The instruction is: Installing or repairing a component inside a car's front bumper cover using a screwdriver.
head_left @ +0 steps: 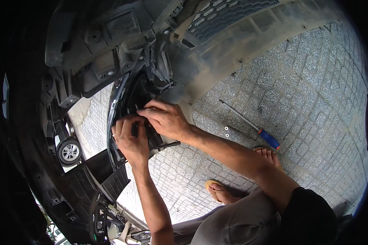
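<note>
Both hands are at a black plastic part (140, 92) mounted inside the back of a car bumper (216, 61). My right hand (167, 120) reaches in with its fingers pinched together. A small thin light-coloured tip shows by its fingertips, but I cannot make out what it belongs to. Close beside it, my left hand (131, 141), with a ring on one finger, has its fingers curled over the near side of the black part. What the left fingers grip is hidden behind them. The two hands nearly touch.
A screwdriver (249, 122) with a blue and red handle lies on the paving (315, 81), near two small white rings (227, 131). My sandalled feet (221, 192) are below. Dark brackets (122, 24) surround the work at upper left. Another car's wheel (69, 152) shows through a gap.
</note>
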Motion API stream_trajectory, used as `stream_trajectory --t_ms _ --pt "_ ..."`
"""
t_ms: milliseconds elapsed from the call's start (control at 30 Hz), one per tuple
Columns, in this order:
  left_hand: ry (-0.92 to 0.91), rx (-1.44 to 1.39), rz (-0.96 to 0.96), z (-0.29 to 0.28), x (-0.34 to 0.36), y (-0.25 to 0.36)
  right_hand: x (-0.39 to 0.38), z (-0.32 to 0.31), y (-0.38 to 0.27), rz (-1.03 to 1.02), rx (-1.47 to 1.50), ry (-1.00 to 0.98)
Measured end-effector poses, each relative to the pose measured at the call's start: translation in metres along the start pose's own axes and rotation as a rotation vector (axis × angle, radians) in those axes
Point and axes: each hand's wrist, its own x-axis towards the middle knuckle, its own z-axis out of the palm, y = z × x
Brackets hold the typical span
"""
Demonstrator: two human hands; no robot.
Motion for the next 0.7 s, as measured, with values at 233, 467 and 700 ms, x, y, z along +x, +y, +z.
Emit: stream_trajectory --t_ms 233,467,700 --pt "-0.016 -0.015 0.001 -0.002 0.0 -0.001 -0.005 0.009 0.001 0.44 0.525 0.036" --pt "-0.016 -0.005 -0.006 0.001 0.002 0.003 -0.001 0.017 0.004 0.567 0.656 0.074" --pt "-0.003 0.032 -0.009 0.002 0.002 0.001 -0.001 0.025 -0.008 0.622 0.614 0.151"
